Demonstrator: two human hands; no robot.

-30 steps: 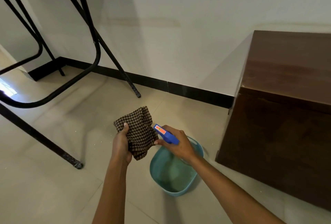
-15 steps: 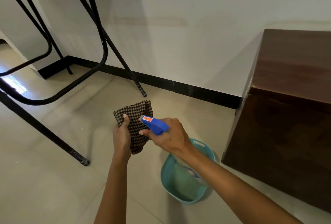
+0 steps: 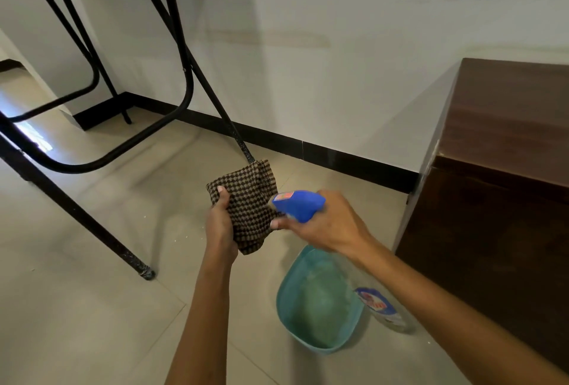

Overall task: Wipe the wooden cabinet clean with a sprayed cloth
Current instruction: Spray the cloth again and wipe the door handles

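Over the last second my right hand (image 3: 320, 224) has lifted the spray bottle (image 3: 297, 204) from just above the basin (image 3: 317, 301) to cloth height, and the blue nozzle now sits right against the checked cloth (image 3: 249, 206). The view has also swung slightly left and down, so the cabinet (image 3: 498, 175) now sits further toward the right edge. I read this as the spraying step: the cloth is being wetted, and no wiping has begun.

Hand states:
- Left hand (image 3: 220, 224): fingers closed around the left side of the cloth, thumb on its front face. The cloth hangs folded, held up in the air above the floor (image 3: 77, 307).
- Right hand: fingers wrapped around the spray head, one fingertip extended forward beneath the nozzle. The bottle body hangs below the forearm, partly hidden and blurred.

Position of the work surface: the cabinet stands to my right against the wall (image 3: 338, 45), well apart from both hands, its top and near side in plain view. Nothing rests on the visible part of the top.

Clearance:
- The basin lies on the floor directly below the right wrist, just beside the cabinet's near corner. A step toward the cabinet needs to avoid it.
- The black metal frame (image 3: 184, 76) stands to the left; one leg ends just behind the cloth.
- The floor between me and the cabinet front looks open.
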